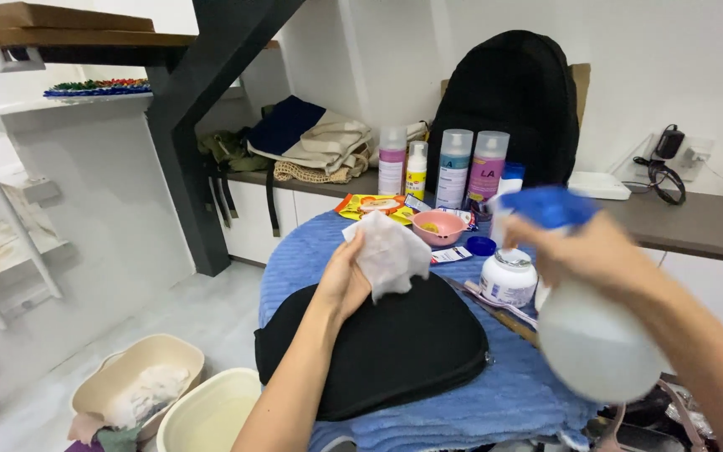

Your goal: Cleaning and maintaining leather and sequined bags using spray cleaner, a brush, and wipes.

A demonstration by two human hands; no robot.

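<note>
My left hand [343,280] holds a white cloth [388,253] and presses it against the top of a black bag [387,343] that lies on a table covered with a blue towel [495,393]. Close to the camera, my right hand [592,251] grips a white spray bottle with a blue trigger head [587,335]; the bottle is blurred and points left toward the cloth.
Behind the bag stand several tall bottles [453,167], a pink bowl [438,226], a white jar [508,278] with its blue lid [480,245] beside it, and snack packets [374,205]. A black backpack [508,92] leans on the wall. Two basins [207,410] sit on the floor at left.
</note>
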